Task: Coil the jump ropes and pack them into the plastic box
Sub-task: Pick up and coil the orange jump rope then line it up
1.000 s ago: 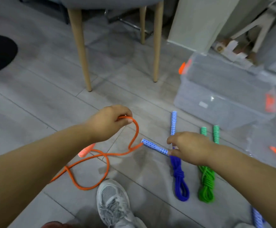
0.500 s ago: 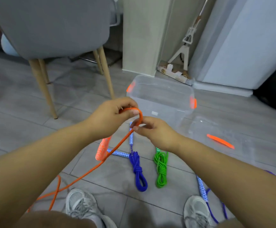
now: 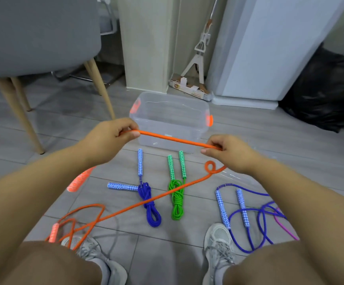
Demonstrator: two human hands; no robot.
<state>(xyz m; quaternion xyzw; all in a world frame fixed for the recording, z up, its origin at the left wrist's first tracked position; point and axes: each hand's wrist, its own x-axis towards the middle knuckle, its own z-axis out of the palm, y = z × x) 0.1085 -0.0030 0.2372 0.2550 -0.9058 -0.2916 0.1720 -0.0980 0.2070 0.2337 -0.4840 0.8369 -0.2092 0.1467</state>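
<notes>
My left hand [image 3: 109,136] and my right hand [image 3: 226,151] each pinch the orange jump rope [image 3: 171,138], and a taut length runs between them above the floor. From my right hand the rope trails down left across the floor to a loose tangle by my left shoe. One orange handle [image 3: 78,179] hangs under my left forearm, another [image 3: 54,231] lies near the tangle. A coiled blue rope [image 3: 148,204] and a coiled green rope [image 3: 176,200] lie on the floor. The clear plastic box [image 3: 200,112] with orange latches stands open just beyond them.
An uncoiled purple-blue rope [image 3: 255,227] with patterned handles sprawls by my right shoe, with a pink cord beside it. A grey chair [image 3: 23,38] with wooden legs stands at the left. A mop, a white appliance and a black bag [image 3: 327,87] line the back.
My hands have moved apart, drawing a straight stretch of orange rope between them. My view has lifted, and the loose purple-blue rope has come into sight.
</notes>
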